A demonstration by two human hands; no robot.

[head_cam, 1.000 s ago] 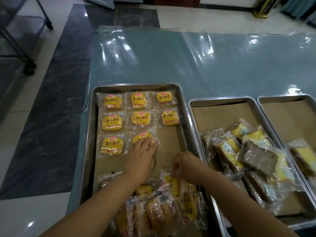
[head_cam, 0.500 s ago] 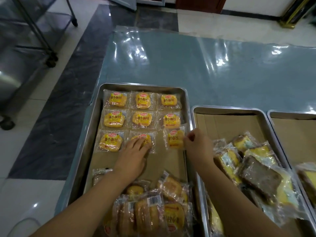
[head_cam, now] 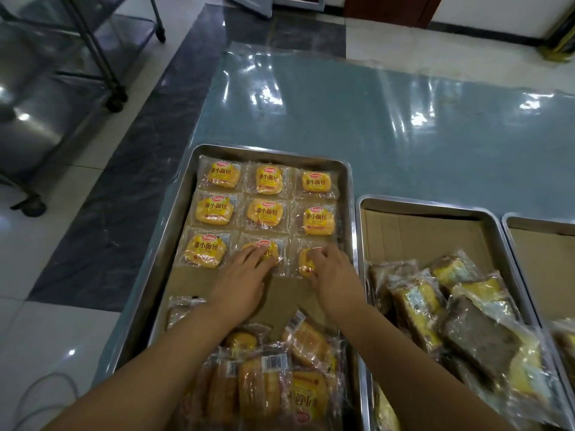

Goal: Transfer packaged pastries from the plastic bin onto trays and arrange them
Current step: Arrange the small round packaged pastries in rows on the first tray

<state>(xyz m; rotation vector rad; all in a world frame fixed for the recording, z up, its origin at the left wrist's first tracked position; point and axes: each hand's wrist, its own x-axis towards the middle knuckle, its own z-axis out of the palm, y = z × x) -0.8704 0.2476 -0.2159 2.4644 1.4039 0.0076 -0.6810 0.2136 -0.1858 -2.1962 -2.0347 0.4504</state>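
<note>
In the left rectangular steel tray [head_cam: 174,244], the left hand [head_cam: 241,276] lies flat, fingers straight, on the middle yellow-labelled bread packet [head_cam: 273,248] of the third row; the right hand [head_cam: 333,275] curls its fingers round the end packet [head_cam: 306,264], just beside the tray's right rim. Bare brown cardboard liner [head_cam: 283,293] lies open below that row, above a loose heap of wrapped pastries [head_cam: 280,377].

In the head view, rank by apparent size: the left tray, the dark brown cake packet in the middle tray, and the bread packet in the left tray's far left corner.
1. left tray.
2. dark brown cake packet; nearer the camera, so its lead is unsure.
3. bread packet.
</note>
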